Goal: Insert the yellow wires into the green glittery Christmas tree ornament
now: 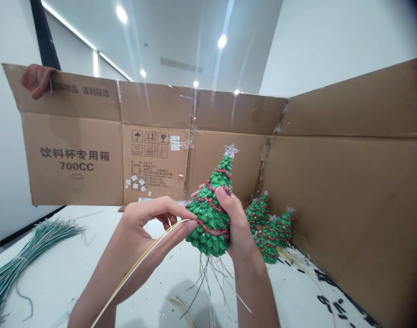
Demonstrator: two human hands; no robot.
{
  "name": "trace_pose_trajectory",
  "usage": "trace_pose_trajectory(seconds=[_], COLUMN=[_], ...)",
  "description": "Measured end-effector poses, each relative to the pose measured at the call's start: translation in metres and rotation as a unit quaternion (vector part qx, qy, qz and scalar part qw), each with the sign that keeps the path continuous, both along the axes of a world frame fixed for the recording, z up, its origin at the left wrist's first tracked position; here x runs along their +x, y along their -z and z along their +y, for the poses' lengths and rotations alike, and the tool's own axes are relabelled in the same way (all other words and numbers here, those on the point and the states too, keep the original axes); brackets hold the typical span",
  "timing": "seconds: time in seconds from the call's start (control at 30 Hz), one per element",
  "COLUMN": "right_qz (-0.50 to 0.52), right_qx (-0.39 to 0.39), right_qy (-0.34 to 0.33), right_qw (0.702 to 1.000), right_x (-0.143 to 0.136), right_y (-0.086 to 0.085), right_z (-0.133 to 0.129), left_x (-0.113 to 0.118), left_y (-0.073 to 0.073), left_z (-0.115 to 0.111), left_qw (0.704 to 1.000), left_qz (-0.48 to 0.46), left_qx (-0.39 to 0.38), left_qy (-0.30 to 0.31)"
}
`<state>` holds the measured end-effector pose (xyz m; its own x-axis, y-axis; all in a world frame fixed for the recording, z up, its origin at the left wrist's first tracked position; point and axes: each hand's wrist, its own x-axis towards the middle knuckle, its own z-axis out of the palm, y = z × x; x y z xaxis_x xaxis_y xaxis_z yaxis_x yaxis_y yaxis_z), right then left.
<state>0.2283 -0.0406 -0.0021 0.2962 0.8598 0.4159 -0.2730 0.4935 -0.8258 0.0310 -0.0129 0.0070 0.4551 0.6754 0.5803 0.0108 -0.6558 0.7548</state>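
A small green Christmas tree (pixel 210 214) with red garland and a clear star on top is held up, tilted slightly to the right. My right hand (pixel 237 218) wraps around its right side, thumb pressed on the front. My left hand (pixel 154 228) pinches the end of a white and yellow wire strand (pixel 136 264) between thumb and forefinger, against the tree's left side near a red garland row. The strand runs down across my left wrist. Several thin loose wires (pixel 208 275) hang from under the tree's base.
Several similar trees (pixel 272 232) stand at the right by the cardboard wall (pixel 341 214). A bundle of green and white wires (pixel 27 259) lies on the white table (pixel 88 255) at left. Black bits (pixel 338 307) are scattered at right. A reddish cloth (pixel 37 81) hangs over the cardboard.
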Motion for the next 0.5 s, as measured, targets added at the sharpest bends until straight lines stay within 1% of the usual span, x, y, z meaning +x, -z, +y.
trace_pose_trajectory(seconds=[0.13,0.3,0.43,0.5], right_qz=[0.012,0.054,0.043,0.034], right_qx=[0.028,0.093,0.128,0.160], right_qy=[-0.013,-0.059,-0.111,-0.126], right_qw=[0.999,0.992,0.985,0.978], right_x=[-0.001,-0.004,0.001,0.002], right_y=[0.002,0.002,0.005,0.007], right_z=[0.003,0.005,0.005,0.005], left_x=[-0.007,-0.013,-0.015,-0.015], left_y=[0.000,-0.007,-0.009,-0.010], left_z=[-0.002,-0.007,-0.014,-0.018], left_qw=[0.999,0.994,0.989,0.988], left_qz=[0.016,0.014,-0.009,-0.011], left_qx=[0.018,0.066,0.053,0.044], left_qy=[-0.037,-0.080,-0.135,-0.149])
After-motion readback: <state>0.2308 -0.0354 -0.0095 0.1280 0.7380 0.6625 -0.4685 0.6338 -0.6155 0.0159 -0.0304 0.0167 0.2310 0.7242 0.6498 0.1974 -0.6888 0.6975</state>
